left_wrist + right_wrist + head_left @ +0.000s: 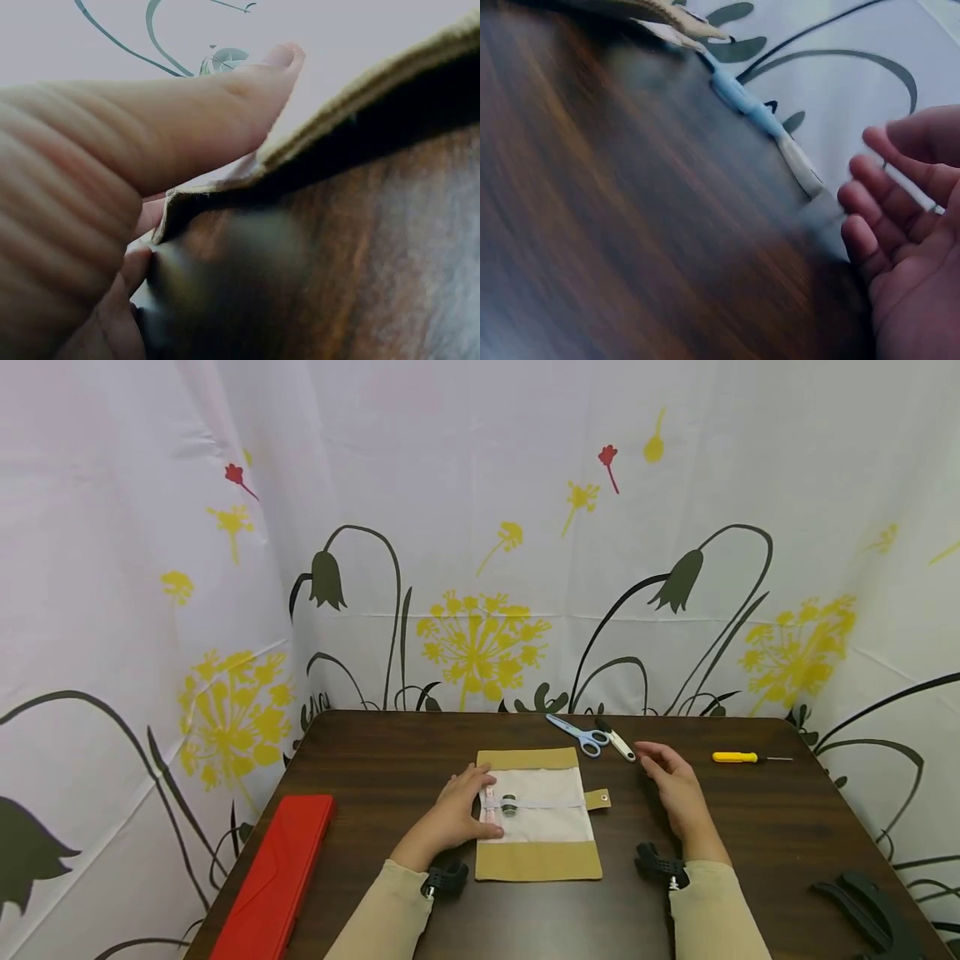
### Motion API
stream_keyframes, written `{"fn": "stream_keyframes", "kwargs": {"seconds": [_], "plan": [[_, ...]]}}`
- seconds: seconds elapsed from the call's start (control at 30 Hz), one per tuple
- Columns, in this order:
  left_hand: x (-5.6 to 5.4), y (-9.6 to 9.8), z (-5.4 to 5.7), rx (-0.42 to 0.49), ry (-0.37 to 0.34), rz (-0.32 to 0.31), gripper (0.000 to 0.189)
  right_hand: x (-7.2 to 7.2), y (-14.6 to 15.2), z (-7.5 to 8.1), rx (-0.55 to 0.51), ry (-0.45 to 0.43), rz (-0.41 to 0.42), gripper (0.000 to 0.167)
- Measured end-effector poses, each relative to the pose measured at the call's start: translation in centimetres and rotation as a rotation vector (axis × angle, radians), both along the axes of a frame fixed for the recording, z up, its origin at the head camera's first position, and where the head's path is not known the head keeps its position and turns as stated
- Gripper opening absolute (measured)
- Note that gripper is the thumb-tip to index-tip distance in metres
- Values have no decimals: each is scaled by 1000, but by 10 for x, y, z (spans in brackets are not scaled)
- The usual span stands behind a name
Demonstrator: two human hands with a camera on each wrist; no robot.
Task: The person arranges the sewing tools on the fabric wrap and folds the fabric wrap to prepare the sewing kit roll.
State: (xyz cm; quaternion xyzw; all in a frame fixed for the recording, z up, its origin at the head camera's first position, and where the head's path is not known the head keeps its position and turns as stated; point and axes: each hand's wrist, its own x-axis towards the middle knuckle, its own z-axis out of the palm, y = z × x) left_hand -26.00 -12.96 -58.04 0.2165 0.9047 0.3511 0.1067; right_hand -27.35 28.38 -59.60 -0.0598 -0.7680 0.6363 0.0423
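A tan and white fabric pouch (pixel 540 863) lies unfolded on the table, with a snap tab on its right side. Under its white elastic strap sit a small dark green roll (pixel 509 806) and a pale pink, marked strip (pixel 490 806). My left hand (pixel 459 810) grips the pouch's left edge; in the left wrist view the thumb (pixel 217 112) lies over the slightly raised fabric. To the right, my right hand (pixel 678 789) hovers with loosely bent fingers, holding nothing. Nearest to it is a slim white tool with a black end (pixel 621 746), beside light blue scissors (pixel 581 737).
A yellow-handled screwdriver (pixel 735 757) lies at the back right. The long red case (pixel 277 872) rests along the left side, and a black curved object (pixel 873 914) stands at the front right. Behind the dark wooden table (pixel 570 927) hangs a flowered curtain (pixel 480 485).
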Motion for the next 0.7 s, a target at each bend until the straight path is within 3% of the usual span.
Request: {"fn": "stream_keyframes", "kwargs": {"seconds": [0.17, 0.33, 0.47, 0.7], "plan": [[0, 2, -5, -14, 0, 19, 86, -8, 3, 2, 230, -91, 49, 39], [1, 2, -5, -16, 9, 40, 86, -16, 3, 7, 372, -105, 140, 37], [2, 1, -2, 1, 11, 35, 87, -18, 0, 11, 442, -92, 164, 34], [2, 1, -3, -8, 13, 36, 86, -15, -5, 10, 479, -59, 85, 23]]}}
